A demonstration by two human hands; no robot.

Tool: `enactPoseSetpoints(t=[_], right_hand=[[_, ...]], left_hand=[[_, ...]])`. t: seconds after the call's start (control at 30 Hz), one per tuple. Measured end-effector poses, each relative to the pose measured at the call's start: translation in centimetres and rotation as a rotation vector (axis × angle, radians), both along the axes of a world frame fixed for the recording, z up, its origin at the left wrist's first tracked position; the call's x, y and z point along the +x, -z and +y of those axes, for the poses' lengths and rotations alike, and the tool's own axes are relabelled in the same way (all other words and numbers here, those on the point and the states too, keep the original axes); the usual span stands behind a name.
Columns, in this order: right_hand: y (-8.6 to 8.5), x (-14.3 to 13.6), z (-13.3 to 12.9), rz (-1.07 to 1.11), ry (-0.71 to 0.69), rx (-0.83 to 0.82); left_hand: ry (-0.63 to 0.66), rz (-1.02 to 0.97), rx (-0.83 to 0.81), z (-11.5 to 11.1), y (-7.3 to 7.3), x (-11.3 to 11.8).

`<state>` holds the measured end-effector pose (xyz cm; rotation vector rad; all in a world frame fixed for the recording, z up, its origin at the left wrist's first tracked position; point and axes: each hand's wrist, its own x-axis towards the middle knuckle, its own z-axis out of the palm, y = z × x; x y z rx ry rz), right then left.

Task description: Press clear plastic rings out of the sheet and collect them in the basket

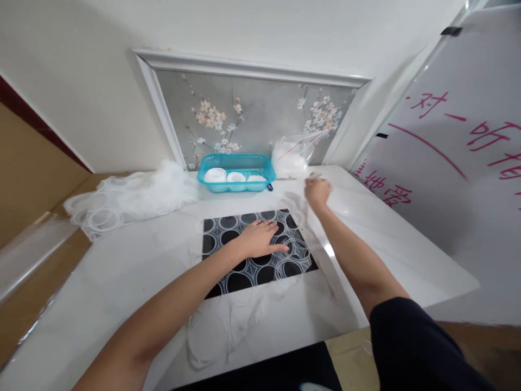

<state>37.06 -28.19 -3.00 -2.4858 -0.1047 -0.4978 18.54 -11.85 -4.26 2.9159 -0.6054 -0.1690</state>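
Note:
My left hand lies spread on a translucent sheet with ring shapes, over a black rectangular mat. Up and to the right, my right hand has its fingers curled together above the white table, near a clear plastic bag of white items. Something pale and blurred shows at its fingertips; I cannot make out what it is. Several loose translucent rings lie on the mat's right part, beside my left thumb.
A blue basket with white round items stands at the table's back. Left of it is a pile of translucent ring sheets. More film lies at the front edge. A whiteboard stands right.

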Motion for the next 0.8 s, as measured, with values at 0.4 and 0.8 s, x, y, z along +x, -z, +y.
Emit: enactPoseSetpoints(t=[0.4,0.8], right_hand=[[4.0,-8.6,3.2,0.07,-0.858,0.218],[4.7,-9.5,3.1,0.221,-0.749,0.352]], left_hand=[[-0.052,-0.147,0.102,0.8,0.0,-1.8],[-0.051,-0.064,0.086,1.0,-1.0,-1.6]])
